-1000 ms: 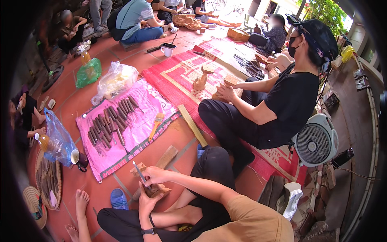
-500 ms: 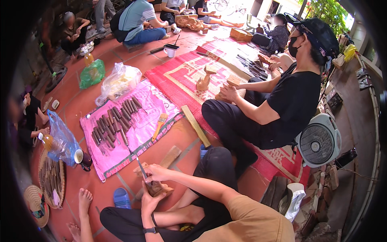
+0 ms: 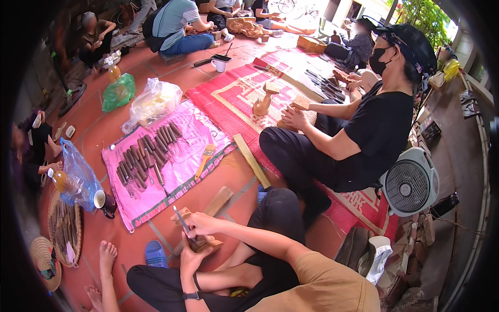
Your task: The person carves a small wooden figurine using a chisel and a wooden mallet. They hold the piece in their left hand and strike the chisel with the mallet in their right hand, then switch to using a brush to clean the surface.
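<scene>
My left hand [image 3: 192,256], with a dark band at the wrist, is closed round a carved brown wood piece [image 3: 210,244] above my crossed legs. My right hand [image 3: 202,224] grips a slim grey-blue rod-like tool [image 3: 181,218], its upper end pointing up and away to the left; its kind is unclear. The tool's lower end meets the wood by my left fingers, partly hidden. Just beyond my hands, a wood block [image 3: 218,202] lies on the tiles. Farther off, several dark-handled carving tools [image 3: 140,161] rest on a pink cloth [image 3: 122,208].
A brush [image 3: 205,161] lies on the cloth, a long wooden bar [image 3: 251,162] right of it. A co-worker in black [image 3: 338,135] sits at right holding wood, near a fan [image 3: 410,184]. At left are a mug [image 3: 105,204], a tool basket [image 3: 78,229] and a blue slipper [image 3: 156,255].
The rod-like tool in my right hand has shifted slightly, its upper end now standing apart from the cloth's edge. Both hands stay at nearly the same place on the wood piece.
</scene>
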A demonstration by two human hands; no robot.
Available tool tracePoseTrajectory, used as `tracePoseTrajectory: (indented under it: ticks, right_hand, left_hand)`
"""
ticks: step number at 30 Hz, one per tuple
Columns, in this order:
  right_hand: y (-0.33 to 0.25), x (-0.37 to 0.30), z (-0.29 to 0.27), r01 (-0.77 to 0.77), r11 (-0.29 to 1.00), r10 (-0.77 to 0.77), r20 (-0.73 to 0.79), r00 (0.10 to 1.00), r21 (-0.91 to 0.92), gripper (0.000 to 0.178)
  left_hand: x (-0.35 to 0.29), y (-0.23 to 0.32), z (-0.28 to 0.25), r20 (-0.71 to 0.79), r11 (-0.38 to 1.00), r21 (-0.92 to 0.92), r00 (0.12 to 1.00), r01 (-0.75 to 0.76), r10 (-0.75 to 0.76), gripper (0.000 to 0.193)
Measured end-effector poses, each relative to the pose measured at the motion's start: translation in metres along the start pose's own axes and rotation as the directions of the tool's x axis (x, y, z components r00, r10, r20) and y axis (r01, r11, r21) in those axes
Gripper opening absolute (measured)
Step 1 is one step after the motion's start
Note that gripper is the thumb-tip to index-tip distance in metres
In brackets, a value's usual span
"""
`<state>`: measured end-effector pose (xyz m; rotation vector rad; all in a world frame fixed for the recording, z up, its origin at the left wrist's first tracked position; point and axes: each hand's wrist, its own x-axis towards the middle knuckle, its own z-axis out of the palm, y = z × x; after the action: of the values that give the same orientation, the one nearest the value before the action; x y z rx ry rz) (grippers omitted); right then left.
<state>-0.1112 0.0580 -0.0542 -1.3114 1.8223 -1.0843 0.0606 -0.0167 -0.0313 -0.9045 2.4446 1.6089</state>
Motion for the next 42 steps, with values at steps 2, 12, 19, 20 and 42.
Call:
tracePoseTrajectory:
  ticks: [2, 12, 19, 20, 42]
  right_hand:
    - [0.015, 0.003, -0.005, -0.039, 0.999, 0.041, -0.111, 0.993, 0.024, 0.020]
    - [0.019, 0.006, 0.010, -0.068, 0.980, 0.089, -0.109, 0.990, 0.187, 0.009]
    - [0.005, 0.002, -0.001, -0.155, 0.945, 0.132, 0.100, 0.986, 0.287, 0.005]
    - [0.011, 0.001, 0.000, -0.180, 0.930, 0.160, 0.090, 0.983, 0.320, 0.006]
    - [-0.005, -0.002, -0.008, -0.196, 0.934, 0.135, 0.212, 0.968, 0.300, 0.017]
  left_hand:
    - [0.005, 0.007, 0.011, 0.058, 0.994, -0.103, 0.998, -0.028, 0.035, 0.116]
    - [-0.002, -0.007, -0.007, 0.043, 0.999, -0.034, 0.999, -0.021, 0.023, 0.137]
    - [0.006, -0.020, 0.003, 0.041, 0.999, -0.037, 0.999, 0.012, -0.010, 0.143]
    - [0.005, -0.014, 0.002, 0.058, 0.998, -0.054, 0.998, 0.021, -0.017, 0.143]
    - [0.007, -0.031, 0.019, -0.036, 0.994, -0.101, 0.999, -0.036, 0.033, 0.132]
